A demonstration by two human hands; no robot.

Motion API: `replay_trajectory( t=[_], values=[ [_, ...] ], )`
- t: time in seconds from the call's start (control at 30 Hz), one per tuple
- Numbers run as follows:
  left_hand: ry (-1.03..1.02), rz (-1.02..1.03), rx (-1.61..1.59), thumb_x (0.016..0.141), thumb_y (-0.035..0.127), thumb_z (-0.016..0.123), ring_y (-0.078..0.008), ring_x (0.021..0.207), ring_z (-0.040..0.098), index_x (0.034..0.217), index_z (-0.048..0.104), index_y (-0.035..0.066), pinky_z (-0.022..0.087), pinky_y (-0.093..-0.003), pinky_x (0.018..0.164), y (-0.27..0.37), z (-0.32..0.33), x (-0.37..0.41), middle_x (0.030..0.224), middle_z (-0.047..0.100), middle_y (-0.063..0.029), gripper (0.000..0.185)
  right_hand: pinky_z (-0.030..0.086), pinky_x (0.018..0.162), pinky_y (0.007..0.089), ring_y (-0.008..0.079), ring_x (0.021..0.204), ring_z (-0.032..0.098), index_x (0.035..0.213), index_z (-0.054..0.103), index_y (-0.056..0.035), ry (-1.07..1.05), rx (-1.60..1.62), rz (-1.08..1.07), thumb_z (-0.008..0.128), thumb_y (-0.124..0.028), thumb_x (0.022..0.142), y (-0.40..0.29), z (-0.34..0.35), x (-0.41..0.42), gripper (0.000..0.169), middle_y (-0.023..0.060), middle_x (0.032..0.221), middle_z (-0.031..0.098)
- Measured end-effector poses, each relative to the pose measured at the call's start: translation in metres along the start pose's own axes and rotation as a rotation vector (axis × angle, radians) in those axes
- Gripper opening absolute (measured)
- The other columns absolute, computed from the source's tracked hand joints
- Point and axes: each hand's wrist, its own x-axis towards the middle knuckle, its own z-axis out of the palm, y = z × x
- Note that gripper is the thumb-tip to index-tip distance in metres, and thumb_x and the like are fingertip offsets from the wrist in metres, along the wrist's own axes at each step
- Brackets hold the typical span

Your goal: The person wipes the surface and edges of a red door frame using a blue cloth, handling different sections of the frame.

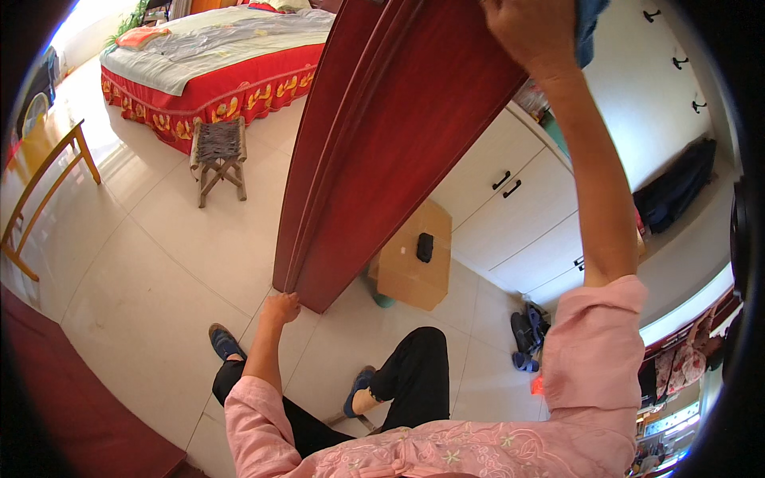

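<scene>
At the upper right my right hand point(532, 36) is raised against a dark red wooden door point(406, 119). A blue cloth point(588, 30) shows beside its wrist and fingers, partly cut off by the top of the view. The fingers on the cloth are mostly hidden. Lower down, my left hand point(282, 307) is curled closed in front of the door's bottom corner, with nothing visible in it. Whether it touches the door I cannot tell. The door has a raised moulding point(334, 149) along its left side.
Behind the door lies flattened cardboard point(412, 263) bearing a small black object point(425, 247). White cabinets point(508, 203) with black handles line the right, near several shoes point(526, 334). A folding stool point(220, 155) stands before a bed point(215, 77). A wooden chair point(45, 191) is at left.
</scene>
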Motion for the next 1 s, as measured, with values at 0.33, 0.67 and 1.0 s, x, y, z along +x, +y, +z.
replay_trajectory(
  t=[0.33, 0.67, 1.0],
  values=[
    [0.032, -0.019, -0.006, 0.089, 0.032, 0.052, -0.0309, 0.098, 0.065, 0.107, 0.060, 0.011, 0.051, -0.0492, 0.081, -0.001, -0.005, -0.008, 0.102, 0.069, -0.0137, 0.029, 0.009, 0.118, 0.0520, 0.0224, 0.144, 0.024, 0.138, 0.048, -0.0307, -0.309, 0.521, -0.287, 0.061, -0.026, 0.090, -0.150, 0.014, -0.117, 0.050, 0.0009, 0.152, 0.035],
    [-0.024, -0.045, 0.034, 0.092, 0.032, 0.050, -0.0279, 0.099, 0.065, 0.110, 0.058, 0.010, 0.052, -0.0462, 0.079, 0.004, -0.016, -0.010, 0.103, 0.068, -0.0113, 0.029, 0.012, 0.118, 0.0505, 0.0212, 0.141, 0.030, 0.129, 0.056, -0.0266, -0.201, 0.509, -0.283, 0.061, -0.030, 0.090, -0.153, 0.029, -0.078, 0.039, 0.0036, 0.143, 0.046],
    [-0.026, -0.031, 0.011, 0.091, 0.030, 0.051, -0.0291, 0.098, 0.066, 0.107, 0.060, 0.010, 0.051, -0.0475, 0.081, 0.010, -0.022, -0.015, 0.104, 0.069, -0.0109, 0.027, 0.014, 0.118, 0.0476, 0.0239, 0.136, 0.038, 0.122, 0.062, -0.0170, -0.336, 0.568, -0.412, 0.063, -0.020, 0.084, -0.226, 0.036, -0.114, 0.039, 0.0074, 0.136, 0.053]
  ],
)
